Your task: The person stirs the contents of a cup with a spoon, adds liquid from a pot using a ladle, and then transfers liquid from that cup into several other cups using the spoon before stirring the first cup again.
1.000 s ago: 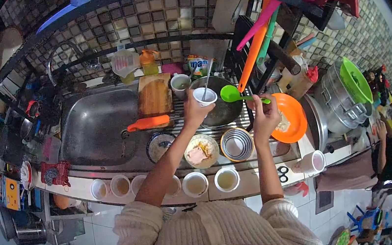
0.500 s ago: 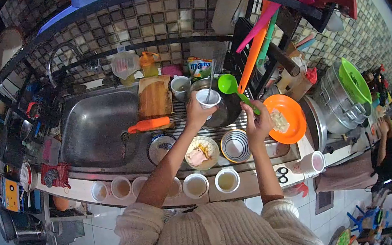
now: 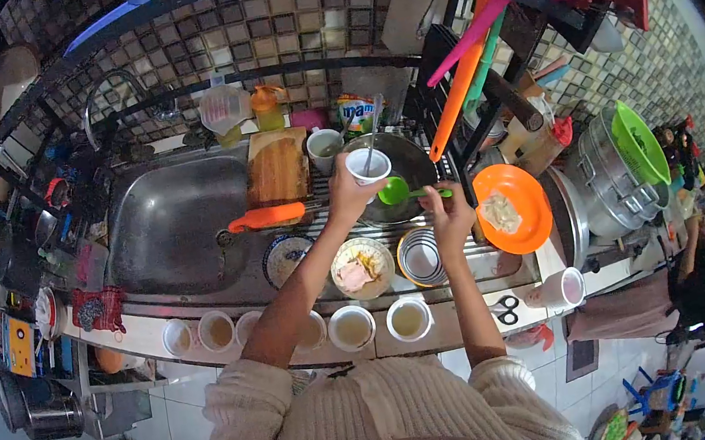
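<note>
My left hand point(image 3: 349, 195) is closed around a white cup point(image 3: 368, 164) with a metal spoon point(image 3: 372, 128) standing in it. My right hand point(image 3: 451, 210) grips the handle of a green ladle point(image 3: 395, 190), whose bowl is low over a dark pot point(image 3: 397, 153), close to the cup's lower right. Whether the ladle's bowl touches the pot's contents is hard to see. Just below the hands are a plate with pink and yellow food point(image 3: 362, 269) and a striped bowl point(image 3: 421, 258). Cups of pale liquid point(image 3: 353, 328) line the counter's front edge.
A steel sink point(image 3: 181, 234) lies to the left, beside a wooden cutting board point(image 3: 278, 166) and an orange-handled tool point(image 3: 266, 218). On the right are an orange plate point(image 3: 515, 225), scissors point(image 3: 505, 310), another white cup point(image 3: 560, 289) and a large steamer pot point(image 3: 614, 177). Utensils hang from the rack overhead.
The green ladle has come down and left from a raised position into the pot area, with my right hand following slightly left. The cup in my left hand has shifted slightly up and left.
</note>
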The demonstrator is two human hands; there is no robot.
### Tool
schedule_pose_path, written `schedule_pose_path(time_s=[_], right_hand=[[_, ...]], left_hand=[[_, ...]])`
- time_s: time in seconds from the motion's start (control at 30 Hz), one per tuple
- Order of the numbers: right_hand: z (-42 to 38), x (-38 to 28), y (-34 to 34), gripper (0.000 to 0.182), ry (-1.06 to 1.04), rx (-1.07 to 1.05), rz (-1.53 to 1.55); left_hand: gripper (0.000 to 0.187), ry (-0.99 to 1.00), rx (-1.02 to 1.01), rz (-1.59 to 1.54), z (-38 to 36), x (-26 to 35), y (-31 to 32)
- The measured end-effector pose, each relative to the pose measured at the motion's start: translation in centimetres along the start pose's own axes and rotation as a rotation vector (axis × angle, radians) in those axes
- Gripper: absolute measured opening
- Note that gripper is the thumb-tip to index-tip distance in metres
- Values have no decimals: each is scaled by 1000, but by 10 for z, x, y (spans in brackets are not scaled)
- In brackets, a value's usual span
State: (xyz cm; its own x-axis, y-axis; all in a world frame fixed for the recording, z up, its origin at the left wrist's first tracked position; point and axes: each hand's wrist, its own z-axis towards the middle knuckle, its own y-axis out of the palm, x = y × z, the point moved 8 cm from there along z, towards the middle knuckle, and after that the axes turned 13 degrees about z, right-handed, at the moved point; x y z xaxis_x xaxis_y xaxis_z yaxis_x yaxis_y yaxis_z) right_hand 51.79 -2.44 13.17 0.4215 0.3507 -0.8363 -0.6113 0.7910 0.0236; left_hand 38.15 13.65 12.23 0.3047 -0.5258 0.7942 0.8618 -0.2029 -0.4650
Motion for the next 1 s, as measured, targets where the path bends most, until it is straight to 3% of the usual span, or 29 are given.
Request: schedule_pose_path(time_s=[0.03,0.13,0.33,0.43,0.5,0.57,0.67,0.77,0.87,1.0], right_hand=[[1,2,-4,14,99,72,157],[6,-7,-14,12,149,147,176],[14,-44,-20,9,16,220,239],[15,-60,-18,11,-112,189,139],[12,-79,1,13,-404,-40,-161],[8,-89,7,13,-481,-103,-198],[1,-98,17,13,-598,-157,-231],[4,-65,-4,10,-212,95,161],[7,-40,-10,10,-39,200,326],[12,-4,0,13,150,57,325]], left_hand=[[61,1,0,-3,0,-3,1],[62,1,-3,4,1,-10,5],[65,-13,-3,46,-3,-16,12],[66,-3,3,79,-4,-14,16],[66,26,24,101,-4,-10,15],[66,-56,-47,29,-4,-13,19],[65,-10,-25,-12,-6,1,9],[64,-51,3,-79,-6,-5,5],[61,-21,61,-74,-10,0,-10],[61,19,119,-191,-16,7,-30]])
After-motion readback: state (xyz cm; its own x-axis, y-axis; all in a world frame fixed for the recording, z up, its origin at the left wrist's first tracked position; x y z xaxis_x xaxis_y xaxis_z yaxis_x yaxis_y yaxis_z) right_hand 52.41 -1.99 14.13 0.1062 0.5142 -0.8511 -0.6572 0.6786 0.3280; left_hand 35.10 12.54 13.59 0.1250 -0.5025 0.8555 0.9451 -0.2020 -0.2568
